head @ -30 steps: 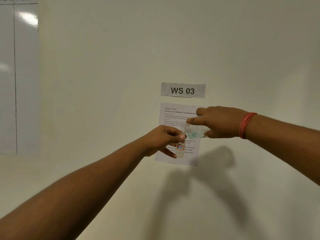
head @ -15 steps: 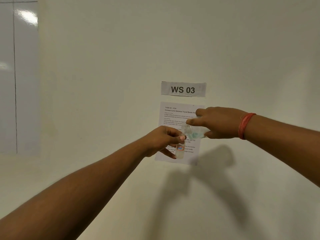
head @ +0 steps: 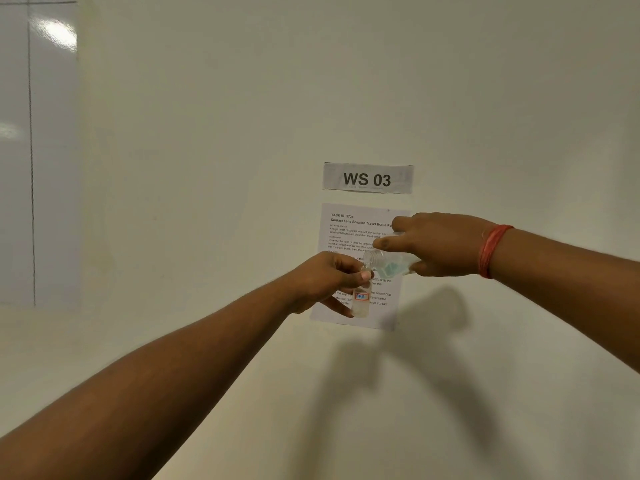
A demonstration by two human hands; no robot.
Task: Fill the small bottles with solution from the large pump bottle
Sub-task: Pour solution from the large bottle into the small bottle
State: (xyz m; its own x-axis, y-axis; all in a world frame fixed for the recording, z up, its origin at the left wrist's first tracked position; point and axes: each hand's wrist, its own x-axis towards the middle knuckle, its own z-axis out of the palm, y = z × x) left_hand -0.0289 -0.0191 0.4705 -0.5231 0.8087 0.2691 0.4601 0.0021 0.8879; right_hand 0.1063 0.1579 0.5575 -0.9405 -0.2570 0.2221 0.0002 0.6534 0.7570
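Note:
My left hand grips a small clear bottle upright, held up in front of the wall; it has a red-and-blue label and some pale liquid at the bottom. My right hand holds the large clear bottle tipped on its side, its open threaded mouth right over the small bottle's top. Bluish liquid lies inside the large bottle. Most of the large bottle is hidden by my right hand, and no pump shows.
A "WS 03" label and a printed instruction sheet hang on the cream wall behind my hands. A glossy whiteboard panel is at the far left. A red thread band circles my right wrist.
Both hands have stayed almost in place. The large bottle remains tilted with its mouth at the small bottle's top.

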